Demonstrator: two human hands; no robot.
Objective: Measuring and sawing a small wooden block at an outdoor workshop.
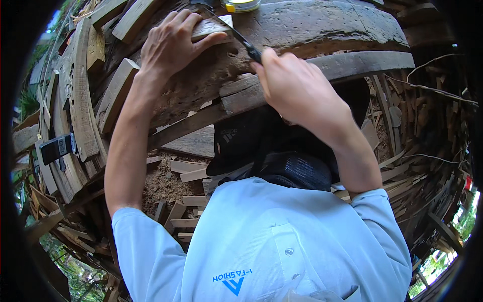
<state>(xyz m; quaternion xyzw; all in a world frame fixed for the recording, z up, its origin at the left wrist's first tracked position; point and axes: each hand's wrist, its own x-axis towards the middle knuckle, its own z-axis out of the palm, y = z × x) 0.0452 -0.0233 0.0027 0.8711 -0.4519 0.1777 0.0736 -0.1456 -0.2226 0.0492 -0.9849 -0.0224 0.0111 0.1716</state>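
Observation:
My left hand grips a short pale wooden block, its thumb along the near edge and its fingers over the far side, pressing it on a big worn timber. In my closed right hand is a black-handled tool with a long narrow dark blade. The blade slants up and left across the right end of the block. Whether it is a saw, a file or a knife I cannot tell. Just beyond the block lies a round yellow-and-clear object, cut off by the upper edge.
A long grey plank runs along the timber's near side. Loose boards are stacked at the left, with a small dark box on them. Wood offcuts litter the ground below, and more scrap wood and a bent wire are at the right.

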